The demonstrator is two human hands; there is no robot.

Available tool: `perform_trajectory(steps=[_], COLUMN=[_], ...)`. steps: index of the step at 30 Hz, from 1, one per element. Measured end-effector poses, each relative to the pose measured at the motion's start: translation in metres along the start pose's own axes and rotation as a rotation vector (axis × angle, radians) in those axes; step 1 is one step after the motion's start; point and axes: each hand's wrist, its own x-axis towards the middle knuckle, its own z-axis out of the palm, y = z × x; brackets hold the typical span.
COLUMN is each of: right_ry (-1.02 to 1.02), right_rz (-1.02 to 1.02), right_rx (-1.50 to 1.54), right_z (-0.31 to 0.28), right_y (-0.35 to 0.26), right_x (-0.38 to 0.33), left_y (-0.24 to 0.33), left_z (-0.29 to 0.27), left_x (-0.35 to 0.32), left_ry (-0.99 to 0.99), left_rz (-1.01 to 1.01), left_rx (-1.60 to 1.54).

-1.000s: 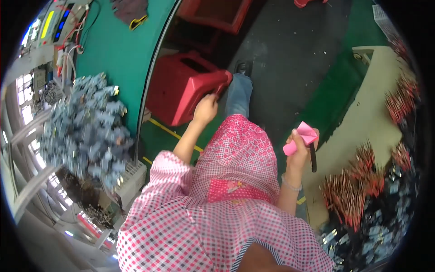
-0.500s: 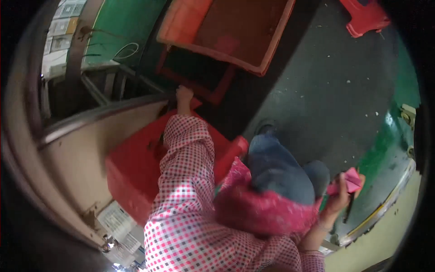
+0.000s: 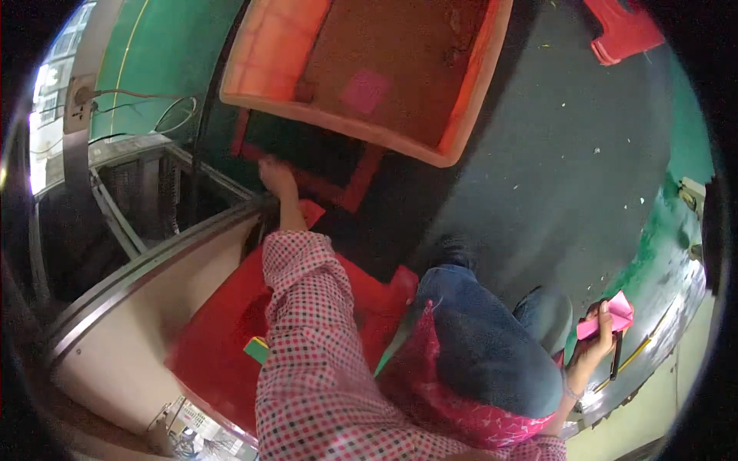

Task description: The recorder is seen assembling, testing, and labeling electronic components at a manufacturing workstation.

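Observation:
My left hand reaches forward and down to the rim of a dark red crate on the floor, under a larger orange-red crate that lies tilted over it. Whether the fingers grip that rim I cannot make out. A bright red crate sits just below my left forearm, beside my knee. My right hand hangs at my right side, closed around a pink folded piece and a thin dark stick.
A metal-framed bench with a curved steel edge stands at my left. A green platform edge runs along the right. A red stool stands at the far right on the dark grey floor.
My view has swung down toward the floor. My left hand left the bright red crate and stretched forward to the dark crate. My right hand kept the pink piece at my side.

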Motion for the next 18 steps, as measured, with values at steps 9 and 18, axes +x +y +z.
perform_trajectory(steps=[9,18], right_ry=[-0.104,-0.863], right_rz=[0.025,0.365], right_rx=[0.254,0.564], right_z=[0.017,-0.042], right_y=[-0.018,-0.147], right_x=[-0.036,-0.058], left_y=[0.188,0.308], left_z=[-0.129,-0.309], left_x=[-0.12,-0.397], left_ry=[0.734,0.03], left_rz=[0.087,0.112], left_rx=[-0.648,-1.289])
